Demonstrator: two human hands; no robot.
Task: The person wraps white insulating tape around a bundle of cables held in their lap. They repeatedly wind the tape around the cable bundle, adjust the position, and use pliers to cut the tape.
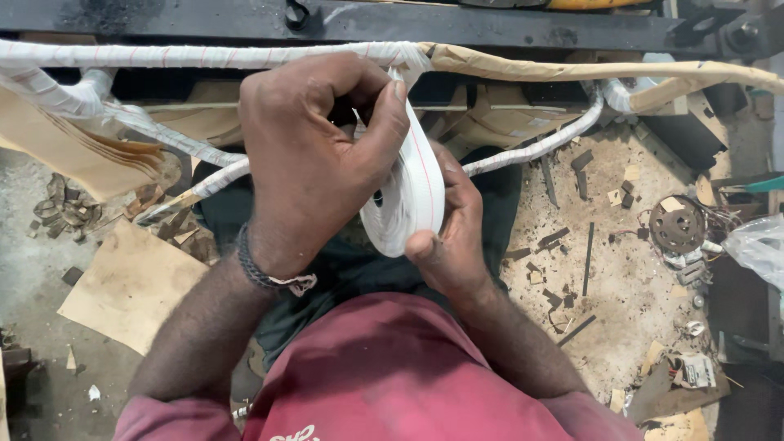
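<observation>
A roll [406, 192] of white tape with a thin red line is held on edge between both hands, just below the long bar [245, 55] on which such tape is already wound. The right hand [453, 233] is closed under and behind the roll, thumb pressed against its near rim, so that the roll is cradled and kept upright. The left hand [314, 155] is curled over the top of the roll, thumb and fingers pinched on the tape where it leaves the roll toward the bar; the free length appears to be kept taut this way, though the pinch point itself is hidden by the fingers. A dark bracelet [265, 273] is worn on the left wrist. To the right the bar is covered in brown paper [572, 69] rather than tape. Further taped loops [543, 139] are seen hanging below the bar on both sides, close to the roll's path. A black frame [490, 28] lies just beyond. On the floor, a cardboard sheet [131, 286] lies at near left, and scraps and a round metal part [676, 224] are scattered at right, well apart from the hands.
</observation>
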